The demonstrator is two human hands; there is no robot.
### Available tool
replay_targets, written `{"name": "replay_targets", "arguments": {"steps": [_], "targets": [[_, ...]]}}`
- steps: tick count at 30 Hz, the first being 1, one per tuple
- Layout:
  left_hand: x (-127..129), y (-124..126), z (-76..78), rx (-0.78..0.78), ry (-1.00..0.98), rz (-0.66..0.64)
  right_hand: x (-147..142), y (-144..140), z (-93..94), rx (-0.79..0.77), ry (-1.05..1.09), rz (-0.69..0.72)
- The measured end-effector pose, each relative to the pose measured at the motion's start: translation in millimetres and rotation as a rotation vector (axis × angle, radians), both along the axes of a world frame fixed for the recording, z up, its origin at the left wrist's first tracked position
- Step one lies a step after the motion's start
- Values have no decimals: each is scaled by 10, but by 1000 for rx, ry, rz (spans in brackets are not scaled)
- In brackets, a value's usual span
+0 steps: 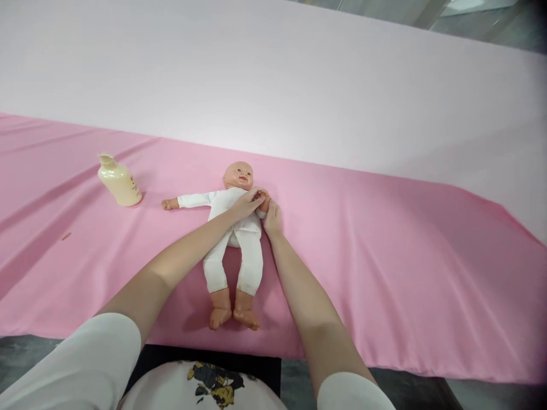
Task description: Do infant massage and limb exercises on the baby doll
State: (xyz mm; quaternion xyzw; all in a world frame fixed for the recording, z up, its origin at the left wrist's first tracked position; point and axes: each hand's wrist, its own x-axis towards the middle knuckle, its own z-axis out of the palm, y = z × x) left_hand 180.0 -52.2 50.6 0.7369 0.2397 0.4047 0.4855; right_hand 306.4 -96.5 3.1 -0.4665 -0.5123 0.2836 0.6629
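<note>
A baby doll (231, 208) with a bare head and a white cloth body lies on its back on the pink cloth, feet towards me. My left hand (249, 205) reaches across the doll's chest, its fingers closed on the doll's hand (264, 200) at the right. From the right side, my right hand (272, 217) is closed round the same small arm near the wrist. My fingers partly cover that hand. The doll's other arm (194, 200) stretches out to the left, untouched.
A cream-coloured lotion bottle (119, 181) stands left of the doll. A small thin brownish piece (66, 236) lies on the pink cloth (384, 256) further left. Behind is a white surface (273, 80). The cloth's front edge runs close to my body.
</note>
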Motion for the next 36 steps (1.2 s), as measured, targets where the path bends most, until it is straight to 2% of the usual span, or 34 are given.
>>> {"name": "replay_targets", "arguments": {"steps": [9, 12, 19, 23, 30, 36], "targets": [[-10, 47, 12, -52, -40, 79, -23, -47, 27, 113, -158, -130], [-13, 33, 19, -70, -39, 78, -33, -55, 38, 100, -176, -153], [-1, 33, -6, -42, -27, 64, 3, -21, -28, 63, -123, -112], [12, 38, -27, -12, -30, 33, -5, -28, -6, 63, -67, -80], [16, -20, 46, -25, 8, 24, -40, -103, 121, 121, -158, -164], [16, -23, 21, -22, 22, 9, -35, -67, 76, 54, -48, -169]]}}
